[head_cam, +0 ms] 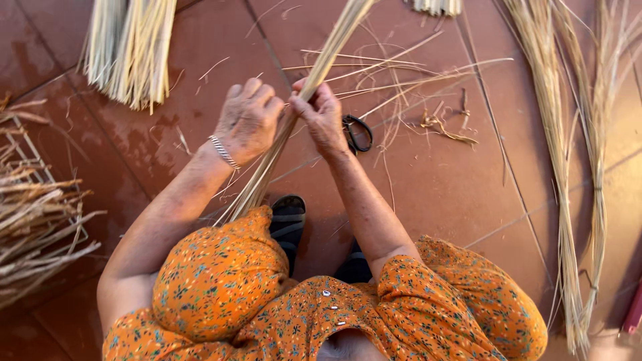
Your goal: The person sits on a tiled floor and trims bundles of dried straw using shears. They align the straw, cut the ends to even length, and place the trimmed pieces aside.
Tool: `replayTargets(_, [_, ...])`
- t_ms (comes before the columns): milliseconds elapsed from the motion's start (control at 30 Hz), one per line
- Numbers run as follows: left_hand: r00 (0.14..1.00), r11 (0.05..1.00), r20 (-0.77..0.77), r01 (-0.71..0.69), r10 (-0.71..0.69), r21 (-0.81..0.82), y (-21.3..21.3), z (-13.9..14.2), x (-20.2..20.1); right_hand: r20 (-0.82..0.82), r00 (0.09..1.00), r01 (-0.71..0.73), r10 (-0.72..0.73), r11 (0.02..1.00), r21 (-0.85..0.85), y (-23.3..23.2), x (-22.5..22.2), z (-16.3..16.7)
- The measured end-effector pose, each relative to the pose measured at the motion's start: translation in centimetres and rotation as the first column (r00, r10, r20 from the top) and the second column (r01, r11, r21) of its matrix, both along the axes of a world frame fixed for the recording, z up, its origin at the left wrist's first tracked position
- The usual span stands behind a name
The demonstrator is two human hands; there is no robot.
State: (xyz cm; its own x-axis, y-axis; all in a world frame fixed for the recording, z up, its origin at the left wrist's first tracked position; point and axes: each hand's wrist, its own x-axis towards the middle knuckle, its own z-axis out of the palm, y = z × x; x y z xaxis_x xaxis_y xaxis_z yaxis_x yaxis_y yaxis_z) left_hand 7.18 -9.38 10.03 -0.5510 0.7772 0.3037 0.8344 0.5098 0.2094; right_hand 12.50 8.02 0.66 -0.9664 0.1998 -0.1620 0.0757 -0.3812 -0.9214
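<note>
Both my hands hold one thin bundle of pale straw stalks that runs slantwise from the top middle down to my knee. My left hand, with a silver bracelet at the wrist, is closed around the bundle from the left. My right hand pinches the same bundle just beside it, fingers closed on the stalks. The lower end of the bundle fans out over my orange flowered dress.
Black scissors lie on the red-brown tiled floor just right of my right hand. A cut straw sheaf lies top left, long stalks at right, a dry stalk pile at left. Black sandals show below my hands.
</note>
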Motion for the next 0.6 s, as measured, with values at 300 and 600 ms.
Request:
replayTargets(300, [0.9, 0.929, 0.427, -0.228, 0.086, 0.293, 3.8, -1.2, -1.2, -0.079, 0.994, -0.08, 0.073, 0.992, -0.093, 2.7, 0.3, 1.1])
replayTargets(600, [0.99, 1.0, 0.143, -0.019, 0.016, 0.018, 7.1, -1.0, -0.3, -0.094, 0.995, -0.038, 0.037, 0.999, -0.011, 6.3, -0.1, 1.2])
